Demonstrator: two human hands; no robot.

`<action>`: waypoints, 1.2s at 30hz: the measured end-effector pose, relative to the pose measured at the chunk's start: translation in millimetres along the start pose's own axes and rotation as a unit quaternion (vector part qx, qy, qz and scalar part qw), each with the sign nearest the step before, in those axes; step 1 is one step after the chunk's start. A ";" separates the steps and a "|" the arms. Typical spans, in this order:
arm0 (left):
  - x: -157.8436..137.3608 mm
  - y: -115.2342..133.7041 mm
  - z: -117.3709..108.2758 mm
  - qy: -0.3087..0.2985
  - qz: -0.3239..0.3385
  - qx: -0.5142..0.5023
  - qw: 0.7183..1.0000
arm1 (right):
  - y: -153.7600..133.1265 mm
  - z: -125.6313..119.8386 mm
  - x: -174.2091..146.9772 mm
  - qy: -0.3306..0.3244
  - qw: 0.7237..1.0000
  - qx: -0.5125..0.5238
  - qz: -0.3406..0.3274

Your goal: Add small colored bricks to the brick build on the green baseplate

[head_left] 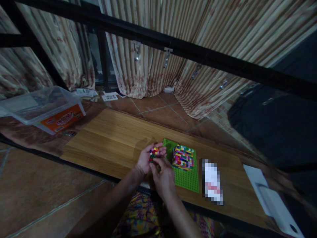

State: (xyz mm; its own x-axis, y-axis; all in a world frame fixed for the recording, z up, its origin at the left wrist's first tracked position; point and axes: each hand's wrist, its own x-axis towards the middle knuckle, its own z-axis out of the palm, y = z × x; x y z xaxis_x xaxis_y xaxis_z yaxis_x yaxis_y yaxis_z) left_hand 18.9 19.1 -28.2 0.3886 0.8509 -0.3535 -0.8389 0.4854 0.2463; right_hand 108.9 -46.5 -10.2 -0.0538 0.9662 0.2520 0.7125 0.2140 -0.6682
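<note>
Palm up and cupped, my left hand [146, 159] holds several small toy building bricks [154, 152] in red, yellow, white, purple and green. My right hand [163, 175] reaches over it from the near side, thumb and fingers pinched at a green brick [152, 158] in the palm. Just right of both hands lies a green studded baseplate [185, 181]. On it stands a block-shaped build [183, 158] of many coloured bricks, apart from my hands. The fingertips partly hide the bricks in the palm.
The wooden board [119, 132] lies under the work. A pixelated white item [213, 181] lies right of the baseplate, with a white flat object [272, 201] at the board's right end. A clear plastic bin [49, 102] with an orange label stands far left. Curtains [153, 66] hang behind.
</note>
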 end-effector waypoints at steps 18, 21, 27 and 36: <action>0.2 0.4 -2.2 -0.034 -0.020 -0.009 0.999 | 25.4 -52.8 11.2 0.144 0.974 0.133 0.116; -0.6 0.2 -2.4 -0.038 -0.019 -0.007 0.999 | 45.5 -69.4 16.9 0.190 0.962 0.126 0.153; -0.7 0.5 -1.9 -0.039 -0.014 0.004 0.999 | 73.0 -83.9 27.9 0.208 0.964 0.049 0.160; -0.4 1.1 -0.2 -0.038 -0.009 0.010 0.999 | 73.4 -84.8 45.7 0.174 0.977 -0.031 0.118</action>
State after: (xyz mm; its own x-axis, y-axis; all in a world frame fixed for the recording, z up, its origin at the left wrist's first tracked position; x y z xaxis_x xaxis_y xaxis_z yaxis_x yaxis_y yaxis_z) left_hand 17.7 19.2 -28.0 0.4325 0.8540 -0.2891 -0.8236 0.5047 0.2586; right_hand 218.1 1.1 11.7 0.3510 0.8780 0.3255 0.7176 -0.0289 -0.6959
